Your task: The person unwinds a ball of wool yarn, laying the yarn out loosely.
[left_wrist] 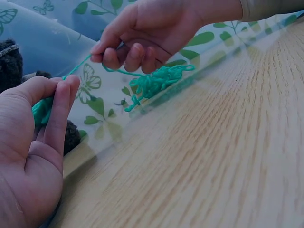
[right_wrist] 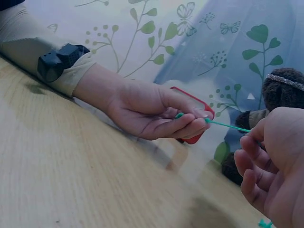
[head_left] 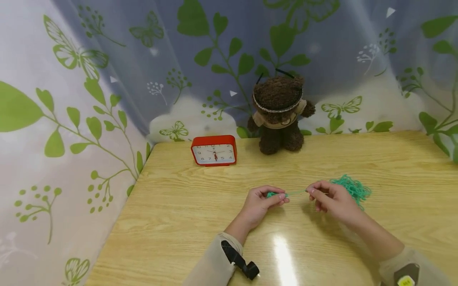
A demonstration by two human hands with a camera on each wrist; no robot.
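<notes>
My left hand (head_left: 258,204) holds a small bundle of green yarn (left_wrist: 42,110) between thumb and fingers, most of it hidden by them. From its fingertips a thin green strand (right_wrist: 230,126) runs taut across to my right hand (head_left: 334,201), which pinches it between thumb and forefinger. The other right fingers are loosely curled. Behind the right hand a tangled pile of green yarn (head_left: 354,188) lies on the wooden table (head_left: 171,222). In the left wrist view, a strand links that pile (left_wrist: 159,81) to the right fingertips.
A red alarm clock (head_left: 214,151) stands at the back of the table, left of centre. To its right sits a dark brown plush toy (head_left: 280,115) with a headband. A curtain with green leaves and butterflies (head_left: 229,55) hangs behind the table.
</notes>
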